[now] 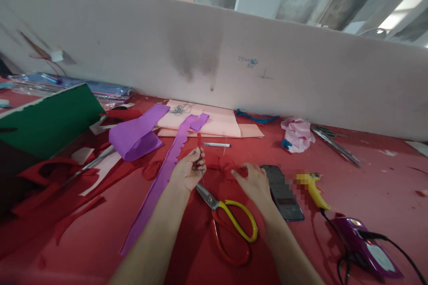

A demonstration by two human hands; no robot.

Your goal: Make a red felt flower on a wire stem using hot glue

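Observation:
My left hand (189, 170) is closed in a pinch around a small red strip (199, 140), which sticks up above the fingertips; a thin stem or wire shows below them. To its right, my right hand (256, 182) reaches low over the red table with thumb and fingers apart, next to some red pieces (228, 170) that hardly stand out from the surface. Scissors (214, 205) with one yellow and one red handle lie between my forearms. A long purple strip (167, 171) with a scalloped edge runs beside my left arm.
A phone (283, 193), a yellow glue gun (312, 189) and a corded purple device (368, 247) lie at right. Behind are a marker (216, 144), peach sheets (217, 120) and crumpled pink material (297, 134). A purple roll (133, 140), red scraps and a green box (53, 118) stand left.

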